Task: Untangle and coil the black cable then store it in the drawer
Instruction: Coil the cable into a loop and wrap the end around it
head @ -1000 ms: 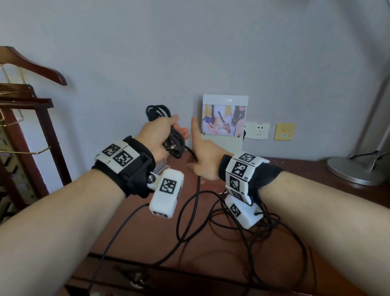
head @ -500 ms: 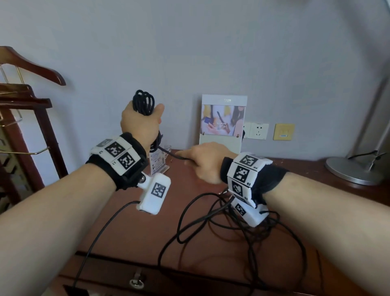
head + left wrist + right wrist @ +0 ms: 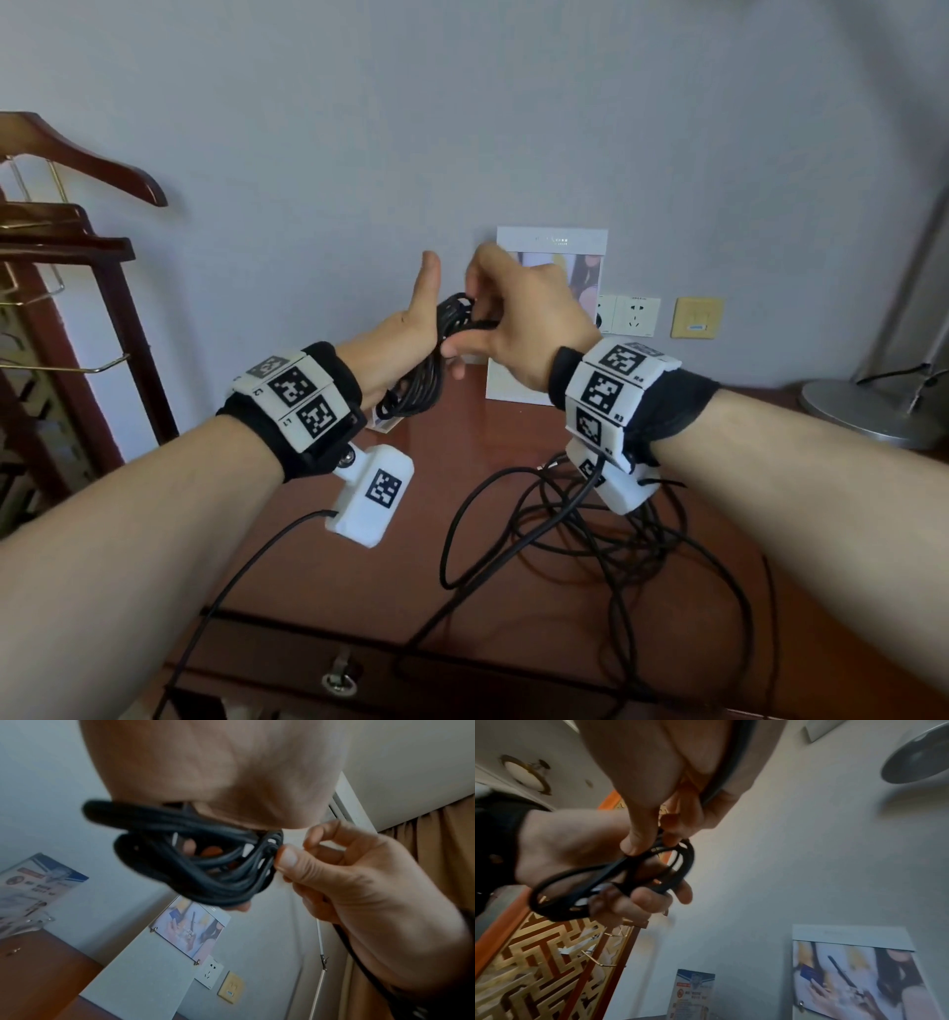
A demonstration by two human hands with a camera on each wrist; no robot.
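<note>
The left hand (image 3: 405, 334) holds a coil (image 3: 431, 360) of black cable; the right hand (image 3: 518, 318) pinches a strand at its top. Loose tangled cable (image 3: 590, 539) on the desk (image 3: 462, 462) could knot if pulled quickly.

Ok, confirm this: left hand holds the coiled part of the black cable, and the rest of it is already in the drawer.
Not in the drawer. The head view shows the rest lying tangled on the desk. The left hand does hold the coiled part.
</note>
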